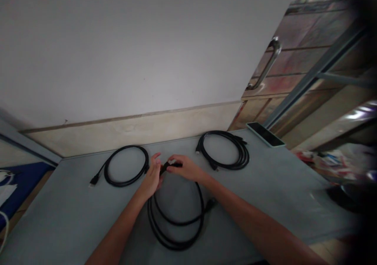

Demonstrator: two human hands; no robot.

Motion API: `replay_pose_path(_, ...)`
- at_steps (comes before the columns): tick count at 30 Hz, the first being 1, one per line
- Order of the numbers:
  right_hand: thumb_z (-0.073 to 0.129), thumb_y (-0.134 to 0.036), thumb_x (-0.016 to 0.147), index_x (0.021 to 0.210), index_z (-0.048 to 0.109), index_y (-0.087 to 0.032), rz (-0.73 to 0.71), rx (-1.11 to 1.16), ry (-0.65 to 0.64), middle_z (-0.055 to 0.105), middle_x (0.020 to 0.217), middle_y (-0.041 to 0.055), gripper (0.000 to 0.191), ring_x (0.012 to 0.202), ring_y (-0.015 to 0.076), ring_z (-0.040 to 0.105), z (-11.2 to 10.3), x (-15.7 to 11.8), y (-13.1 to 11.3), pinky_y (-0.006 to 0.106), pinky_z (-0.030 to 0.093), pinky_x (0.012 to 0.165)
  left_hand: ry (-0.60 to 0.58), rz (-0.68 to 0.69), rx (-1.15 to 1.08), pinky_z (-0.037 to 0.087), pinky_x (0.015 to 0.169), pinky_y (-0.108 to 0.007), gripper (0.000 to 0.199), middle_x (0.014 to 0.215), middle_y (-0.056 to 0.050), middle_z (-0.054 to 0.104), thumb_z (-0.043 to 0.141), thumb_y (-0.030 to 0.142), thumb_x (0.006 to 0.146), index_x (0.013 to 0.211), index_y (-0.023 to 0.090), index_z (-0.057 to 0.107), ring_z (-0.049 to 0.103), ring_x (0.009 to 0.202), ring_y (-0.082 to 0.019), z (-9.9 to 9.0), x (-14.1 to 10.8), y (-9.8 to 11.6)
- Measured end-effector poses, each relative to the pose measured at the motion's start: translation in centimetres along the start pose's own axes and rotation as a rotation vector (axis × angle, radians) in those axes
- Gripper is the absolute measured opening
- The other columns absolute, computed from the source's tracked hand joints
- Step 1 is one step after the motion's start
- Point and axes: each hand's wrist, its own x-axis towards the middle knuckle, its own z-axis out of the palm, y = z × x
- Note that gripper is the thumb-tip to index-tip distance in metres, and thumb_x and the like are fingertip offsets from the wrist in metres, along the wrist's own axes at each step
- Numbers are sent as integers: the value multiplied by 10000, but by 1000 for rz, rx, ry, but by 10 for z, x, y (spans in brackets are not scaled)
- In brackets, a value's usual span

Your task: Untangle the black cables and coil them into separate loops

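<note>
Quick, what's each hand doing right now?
Left hand: holding part of a thin, round black cable, some fingers spread.
Right hand: closed, pinching black cable too.

Head-worn view, forward and down, close

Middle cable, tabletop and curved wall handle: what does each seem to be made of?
Middle cable: black, probably rubber or soft plastic sheathing, judging by its smooth, even bends. Tabletop: smooth, matte grey, perhaps laminate or painted board; the look leaves this open. Handle: likely polished metal, given its bright, silvery highlights.
</note>
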Motion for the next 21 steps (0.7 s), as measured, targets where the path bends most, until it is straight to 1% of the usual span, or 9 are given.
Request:
replay_pose_path(2,654,-386,816,922,667,-188,54,-25,150,589,629,-39,225,524,102,499,-12,4,5,198,372,480,-50,-56,43,148,348,-152,507,642,66,480,565,604,835,1184,241,500,249,352,-24,-5,4,3)
replay_pose_path(4,663,-418,798,908,643,-186,122,-18,292,497,545,-66,258,443,84,392,-21,8,9,197,268,411,-77,-99,8,131,361,-140,441,575,96,368,603,573,823,1050,200,542,216,372,-23,-8,8,5)
replay_pose_path(7,668,-459,777,920,587,-197,207,64,429,421,496,-92,310,396,72,302,-27,12,15,202,187,378,-54,-90,-88,126,371,-139,442,569,114,264,629,569,805,984,171,556,188,396,-21,-11,10,8)
replay_pose_path(8,665,-468,777,921,567,-203,218,108,431,409,491,-96,318,392,72,295,-27,12,16,201,187,375,-35,-77,-86,129,372,-140,458,573,114,259,625,580,803,992,168,559,188,398,-21,-12,10,9)
replay_pose_path(10,653,-484,784,902,535,-214,230,204,362,388,492,-100,318,390,71,302,-25,13,20,197,213,372,12,-53,-25,137,370,-141,493,582,111,276,614,600,800,1034,170,557,205,397,-21,-14,9,10)
replay_pose_path(13,604,-526,814,833,492,-222,280,365,236,359,528,-91,325,398,66,310,-22,12,24,190,221,365,70,-41,137,181,360,-148,543,592,99,328,582,601,819,1163,183,541,254,391,-30,-16,9,9)
replay_pose_path(15,575,-547,829,794,463,-224,316,439,215,347,540,-86,344,395,62,300,-22,12,25,188,202,358,83,-17,252,222,359,-156,558,578,95,347,557,569,847,1257,192,523,284,385,-41,-18,9,8)
replay_pose_path(18,556,-552,843,756,449,-222,312,449,190,364,520,-82,358,377,62,305,-24,11,23,199,217,355,57,22,372,250,359,-168,550,551,92,357,519,533,879,1313,194,515,306,372,-52,-19,9,6)
replay_pose_path(21,566,-536,847,732,494,-202,273,379,142,442,514,-60,361,391,74,386,-27,9,17,211,287,380,-7,27,426,258,354,-176,521,551,90,353,486,549,889,1247,177,552,312,370,-60,-19,8,6)
